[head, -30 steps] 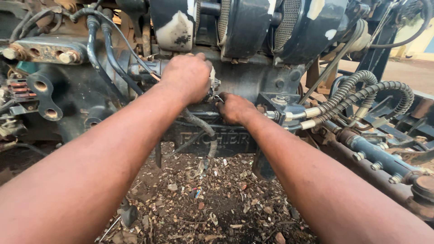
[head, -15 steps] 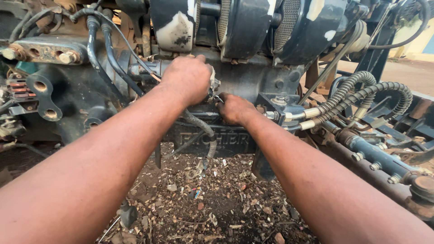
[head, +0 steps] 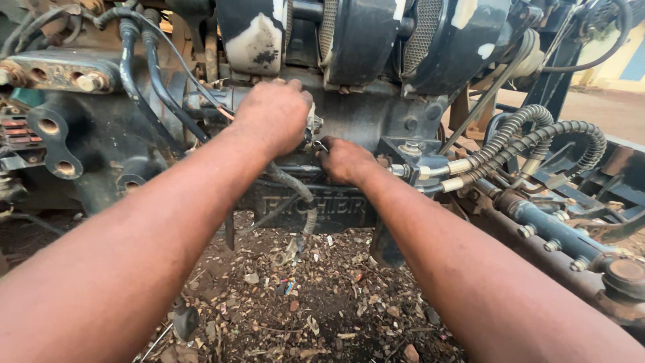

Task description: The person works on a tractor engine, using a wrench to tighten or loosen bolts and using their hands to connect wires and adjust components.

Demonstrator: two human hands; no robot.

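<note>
My left hand [head: 274, 115] was curled knuckles-up, its grip clenched over a small metal fitting [head: 313, 128] on the front of the dark engine block [head: 376, 121]; the fingers hid most of the part, so I could not tell its exact shape. My right hand [head: 344, 160] sat just beside and a little lower, fingers tucked in toward the same spot, but whether its grip had closed on anything I could not tell. Both forearms ran straight out from me and met there, the left above the right.

A worn, wrapped hose [head: 295, 191] drooped from under my left hand toward the ground. Black hoses [head: 138, 74] looped down close along the left of that wrist, leaving little room on that side. To the right, coiled-sleeve hydraulic hoses [head: 531, 138] arched beside metal couplings [head: 447, 173], crowding my right wrist. Overhead, a black housing [head: 366, 40] overhung the hands. Below them was open room down to the ground [head: 302, 309], littered with wood chips and debris.
</note>
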